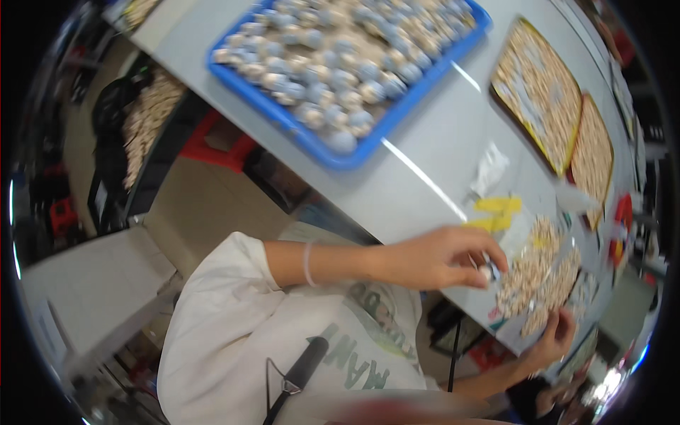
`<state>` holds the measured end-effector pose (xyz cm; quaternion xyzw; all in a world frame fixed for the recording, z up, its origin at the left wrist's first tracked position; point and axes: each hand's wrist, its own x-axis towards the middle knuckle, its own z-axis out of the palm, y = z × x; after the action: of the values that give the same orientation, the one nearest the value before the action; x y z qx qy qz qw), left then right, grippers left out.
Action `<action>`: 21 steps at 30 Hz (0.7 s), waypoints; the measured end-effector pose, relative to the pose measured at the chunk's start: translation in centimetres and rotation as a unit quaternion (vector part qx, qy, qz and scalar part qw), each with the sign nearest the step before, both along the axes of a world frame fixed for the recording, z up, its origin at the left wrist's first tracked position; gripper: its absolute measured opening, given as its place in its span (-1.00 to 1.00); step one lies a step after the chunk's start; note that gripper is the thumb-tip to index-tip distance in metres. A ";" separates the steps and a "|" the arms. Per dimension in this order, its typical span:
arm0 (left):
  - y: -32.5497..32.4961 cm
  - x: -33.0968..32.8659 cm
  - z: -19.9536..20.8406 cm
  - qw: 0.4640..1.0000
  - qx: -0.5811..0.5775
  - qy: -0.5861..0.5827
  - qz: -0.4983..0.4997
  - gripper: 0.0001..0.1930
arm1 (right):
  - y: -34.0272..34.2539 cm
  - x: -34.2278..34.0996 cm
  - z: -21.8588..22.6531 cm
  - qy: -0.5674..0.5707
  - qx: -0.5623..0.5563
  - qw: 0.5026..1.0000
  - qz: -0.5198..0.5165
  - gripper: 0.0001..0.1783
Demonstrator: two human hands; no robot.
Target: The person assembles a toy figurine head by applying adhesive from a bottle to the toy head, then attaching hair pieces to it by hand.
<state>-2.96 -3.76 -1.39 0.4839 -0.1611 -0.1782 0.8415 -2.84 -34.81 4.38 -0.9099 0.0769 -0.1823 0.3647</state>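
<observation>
- While the left hand (445, 256) hovers at the nine o'clock of the pile (520, 280), its almost closed grip pinches a small piece (486, 272) between thumb and fingers, presumably for fine control.
- At the pile's six o'clock edge, the right hand (554, 343) has a curled grip; from here I can't tell whether it holds anything.
- At eleven o'clock from the left hand, the blue tray (347, 161) of balls (333, 60) sits apart, perhaps leaving bench (414, 202) room.

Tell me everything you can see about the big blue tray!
The blue tray looks like plastic, with a raised rim and rounded corners. It rests on the light grey table, near the edge, its far side cut off by the picture. Many small rounded pieces, bluish-grey and cream, crowd inside it. Nobody touches the part in view.
</observation>
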 end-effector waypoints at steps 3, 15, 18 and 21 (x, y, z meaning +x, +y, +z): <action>0.3 0.4 -0.6 0.996 0.036 -0.067 0.039 -0.77 | 3.6 1.3 -0.1 -0.033 0.026 0.999 0.022 -0.88; -0.1 1.3 -1.6 0.999 0.020 -0.046 0.010 -0.71 | 10.3 6.2 -0.9 0.030 0.037 0.964 0.260 -0.85; -0.2 1.6 -1.3 0.997 0.019 -0.079 -0.013 -0.71 | 10.2 6.9 -0.7 0.029 -0.096 0.959 0.266 -0.84; -0.4 1.3 -1.1 1.000 0.017 0.013 -0.011 -0.71 | 10.3 7.0 -0.2 0.053 -0.146 0.945 0.288 -0.84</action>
<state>-1.67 -4.16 -2.45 0.4939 -0.1522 -0.1960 0.8334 4.16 -24.51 4.18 -0.9447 -0.1965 -0.0307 0.2607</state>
